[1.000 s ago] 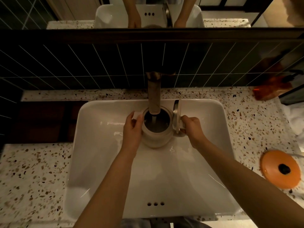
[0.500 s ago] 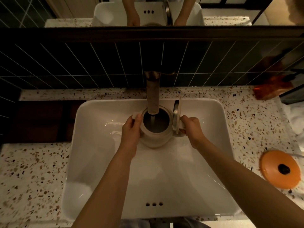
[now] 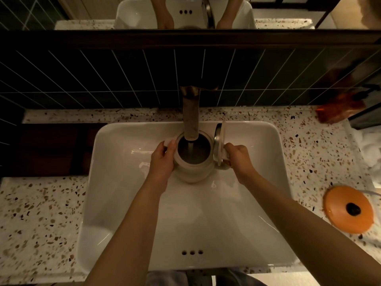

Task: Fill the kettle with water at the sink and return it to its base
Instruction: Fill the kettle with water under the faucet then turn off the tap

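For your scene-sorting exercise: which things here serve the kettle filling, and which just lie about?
In use: kettle, faucet, sink, orange base, left hand, right hand.
Lying about: orange packet, white cloth.

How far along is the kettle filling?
Done: the kettle sits in the sink under the tap, lid open. In hand: water runs in while the left hand steadies its side and the right hand holds the handle. Left: carry it to the orange base.
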A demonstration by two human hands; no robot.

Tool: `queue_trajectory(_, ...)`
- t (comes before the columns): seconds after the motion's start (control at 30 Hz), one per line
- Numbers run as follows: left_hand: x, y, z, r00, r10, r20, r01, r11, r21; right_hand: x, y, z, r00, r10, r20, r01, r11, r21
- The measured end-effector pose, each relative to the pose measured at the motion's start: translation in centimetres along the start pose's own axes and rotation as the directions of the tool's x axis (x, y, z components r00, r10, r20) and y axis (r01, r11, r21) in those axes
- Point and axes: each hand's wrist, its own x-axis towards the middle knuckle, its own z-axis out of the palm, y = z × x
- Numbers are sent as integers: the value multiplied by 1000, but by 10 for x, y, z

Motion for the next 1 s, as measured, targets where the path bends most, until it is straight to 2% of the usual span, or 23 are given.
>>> queue_trajectory(1.0,-4,8,2,999,-34,-34,35,999,31,-3,1,2,1000,-10,-26,9,998,-55)
